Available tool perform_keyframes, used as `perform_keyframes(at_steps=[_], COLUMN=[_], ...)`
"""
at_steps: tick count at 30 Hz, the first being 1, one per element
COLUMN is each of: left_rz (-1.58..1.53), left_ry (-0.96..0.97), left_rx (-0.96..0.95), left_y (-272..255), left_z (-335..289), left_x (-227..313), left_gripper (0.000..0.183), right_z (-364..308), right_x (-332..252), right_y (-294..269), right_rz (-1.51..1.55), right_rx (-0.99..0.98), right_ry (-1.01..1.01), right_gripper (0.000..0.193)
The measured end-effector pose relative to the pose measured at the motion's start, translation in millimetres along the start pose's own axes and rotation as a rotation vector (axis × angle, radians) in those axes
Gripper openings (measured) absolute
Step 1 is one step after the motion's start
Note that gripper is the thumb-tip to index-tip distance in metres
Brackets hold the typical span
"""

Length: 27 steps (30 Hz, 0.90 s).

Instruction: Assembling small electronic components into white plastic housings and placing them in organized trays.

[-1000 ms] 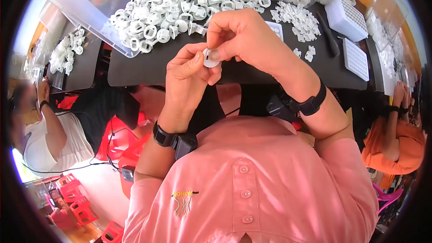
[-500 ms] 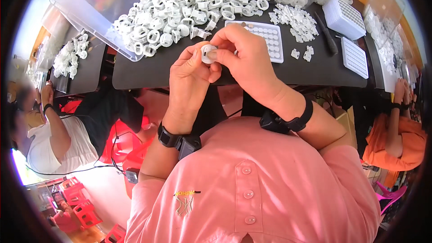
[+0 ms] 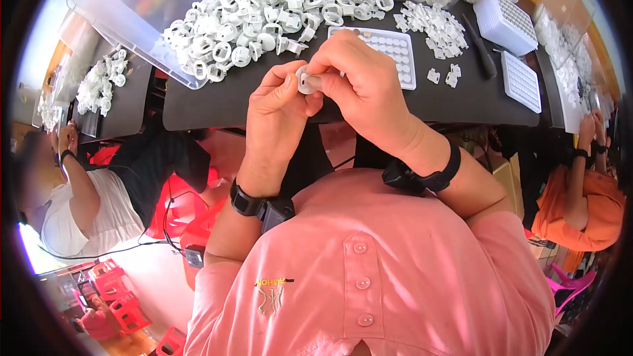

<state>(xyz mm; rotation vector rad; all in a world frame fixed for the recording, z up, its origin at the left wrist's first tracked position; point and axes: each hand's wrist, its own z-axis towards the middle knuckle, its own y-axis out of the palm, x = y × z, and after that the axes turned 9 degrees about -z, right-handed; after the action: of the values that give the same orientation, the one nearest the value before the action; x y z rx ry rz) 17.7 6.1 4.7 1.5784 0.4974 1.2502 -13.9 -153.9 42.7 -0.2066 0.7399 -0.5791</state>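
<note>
A small round white plastic part [image 3: 305,83] with a dark slot is held between both hands, just above the front edge of the black table [image 3: 217,107]. My left hand [image 3: 275,102] pinches it from the left, thumb and fingers closed. From the right, my right hand [image 3: 359,82] is closed on the same part, its thumb pressed against the face. The fingers hide much of the part. Behind the right hand lies a white tray [image 3: 407,59] of round cells, partly covered. A large heap of white round plastic parts [image 3: 244,20] lies beyond my left hand.
Small white clips [image 3: 432,29] lie in a pile at the right, with a few loose ones nearer. Beside them are a dark-handled tool [image 3: 484,59], stacked white trays [image 3: 506,23] and a single tray [image 3: 521,82]. Co-workers sit left [image 3: 92,204] and right [image 3: 577,204].
The round part has turned slightly between my fingers, and my right fingers have shifted a little over it. Both hands stay in nearly the same place.
</note>
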Motion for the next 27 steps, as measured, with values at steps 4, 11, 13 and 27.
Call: perform_keyframes(at_steps=[4, 11, 13, 27], left_rz=[0.069, 0.087, 0.085, 0.056], left_ry=[-0.066, -0.094, -0.099, -0.091], left_rx=[-0.063, -0.079, -0.069, -0.025], left_y=[-6, -6, -3, -1], left_z=[1, 3, 2, 1], left_x=[4, 4, 5, 4], left_gripper=[0.026, 0.029, 0.028, 0.025], right_z=[11, 12, 11, 12], right_x=[2, 2, 1, 3], right_y=[-7, -5, -8, -9], right_rz=[0.062, -0.023, -0.027, 0.043], right_rx=[-0.179, -0.146, -0.161, -0.226], right_ry=[0.086, 0.020, 0.015, 0.058], right_gripper=[0.011, 0.011, 0.011, 0.010])
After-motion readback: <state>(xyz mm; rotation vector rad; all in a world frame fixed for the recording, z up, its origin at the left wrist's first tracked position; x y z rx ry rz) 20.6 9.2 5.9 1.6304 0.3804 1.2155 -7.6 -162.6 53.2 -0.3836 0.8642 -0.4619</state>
